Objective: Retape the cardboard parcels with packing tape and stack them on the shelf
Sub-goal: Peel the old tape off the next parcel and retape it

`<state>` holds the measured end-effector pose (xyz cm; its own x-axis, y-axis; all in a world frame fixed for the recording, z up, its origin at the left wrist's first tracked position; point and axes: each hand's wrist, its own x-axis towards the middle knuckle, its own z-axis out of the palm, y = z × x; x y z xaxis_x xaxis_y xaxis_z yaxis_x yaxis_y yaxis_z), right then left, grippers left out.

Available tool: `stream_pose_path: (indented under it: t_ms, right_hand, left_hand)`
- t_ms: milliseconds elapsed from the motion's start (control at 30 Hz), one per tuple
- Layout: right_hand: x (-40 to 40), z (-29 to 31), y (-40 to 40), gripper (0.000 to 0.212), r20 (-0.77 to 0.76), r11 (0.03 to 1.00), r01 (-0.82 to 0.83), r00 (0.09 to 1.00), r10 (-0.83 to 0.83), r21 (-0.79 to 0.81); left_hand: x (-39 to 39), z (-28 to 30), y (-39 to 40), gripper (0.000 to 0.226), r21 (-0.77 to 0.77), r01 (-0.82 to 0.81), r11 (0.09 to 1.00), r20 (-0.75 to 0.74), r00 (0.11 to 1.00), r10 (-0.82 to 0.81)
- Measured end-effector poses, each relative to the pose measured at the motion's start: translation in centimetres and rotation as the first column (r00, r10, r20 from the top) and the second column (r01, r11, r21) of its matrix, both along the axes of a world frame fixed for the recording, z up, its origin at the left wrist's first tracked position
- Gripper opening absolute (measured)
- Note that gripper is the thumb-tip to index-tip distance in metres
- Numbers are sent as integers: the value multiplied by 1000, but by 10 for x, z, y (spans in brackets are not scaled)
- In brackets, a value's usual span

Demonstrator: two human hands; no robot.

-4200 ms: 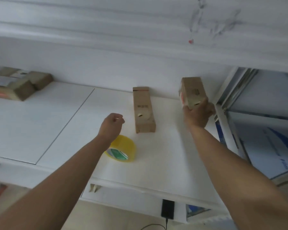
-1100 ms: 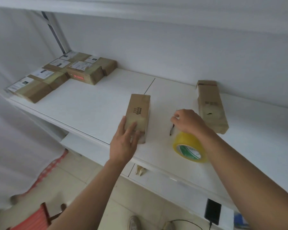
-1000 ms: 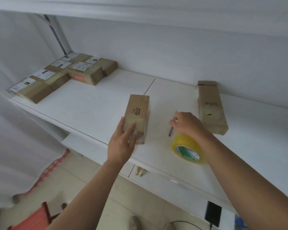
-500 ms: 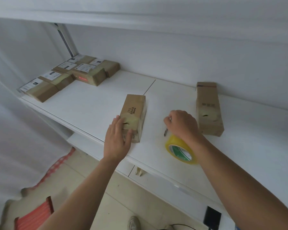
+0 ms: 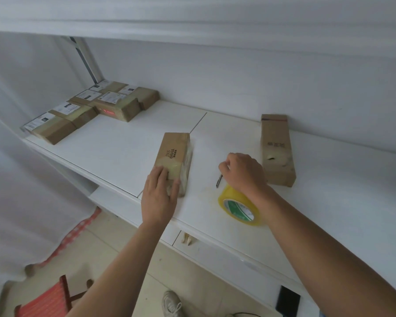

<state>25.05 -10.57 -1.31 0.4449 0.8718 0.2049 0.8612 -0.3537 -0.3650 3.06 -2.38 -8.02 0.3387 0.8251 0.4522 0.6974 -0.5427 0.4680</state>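
Our left hand [image 5: 160, 197] lies flat, fingers straight and pressed on the near end of the cardboard parcel [image 5: 174, 156] printed "JNS BAHA", which lies near the front edge of the white shelf [image 5: 124, 152]. Our right hand [image 5: 242, 173] is curled and pinches a small dark tool [image 5: 219, 180], just behind the yellow packing tape roll [image 5: 239, 205]. A second parcel [image 5: 276, 149] lies beside that hand, its far end against the back wall. Labelled parcels [image 5: 89, 110] crowd the shelf's far left corner.
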Motion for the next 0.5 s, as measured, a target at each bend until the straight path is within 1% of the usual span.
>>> stream_pose_path:
  t_ms: [133,233,267,333,400,500]
  right_hand:
    - [-2,-1,1,30,15,1000,-17,1000,17,-13]
    - [-2,-1,1,31,19,999,-22,1000,23,-24]
    - [-2,-1,1,32,21,999,-21,1000,22,-28]
    - [-1,-2,1,32,30,999,-13,999,14,-34]
    - [-1,-2,1,32,35,999,-9,999,10,-37]
    - [-2,-1,0,32,21,999,6,1000,-5,-40]
  left_hand:
    - [-4,4,-1,56,21,-16,1000,-27,999,17]
    - [-5,10,-4,55,-23,-32,999,-42,999,31]
    - [-5,13,-5,57,-63,-43,997,-30,999,41]
    - [-4,17,-7,70,-142,-73,987,8,997,75]
    - [-4,19,-6,76,-168,-95,981,19,995,100]
    - [-6,15,-3,63,-87,-72,994,-12,997,71]
